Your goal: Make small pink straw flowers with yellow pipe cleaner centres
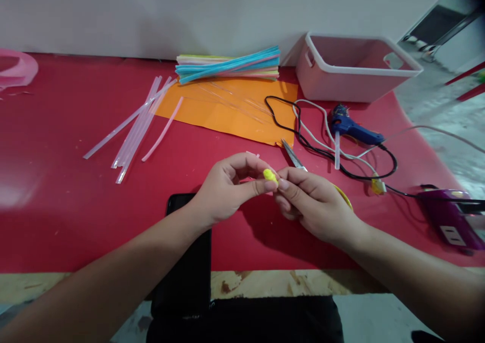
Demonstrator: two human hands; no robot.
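My left hand [235,184] and my right hand [314,201] meet over the red table, both closed in a pinch. Between their fingertips is a small yellow pipe cleaner [270,175], bunched into a short lump. Fingers cover part of it. Just beyond my right hand lie scissors [292,156], blades pointing away and to the left. My right hand hides most of their yellow handle. A small pink piece [252,154] shows behind my left fingers, mostly hidden. Under my left forearm lies a black phone-like slab [185,277], overhanging the table's front edge.
Clear glue sticks [138,131] and a pink pipe cleaner [163,131] lie left of an orange sheet [227,113]. Behind is a pipe cleaner bundle [227,66]. On the right are a pink bin [333,83], a blue glue gun [356,128], tangled cables [322,153] and a purple power strip [447,214].
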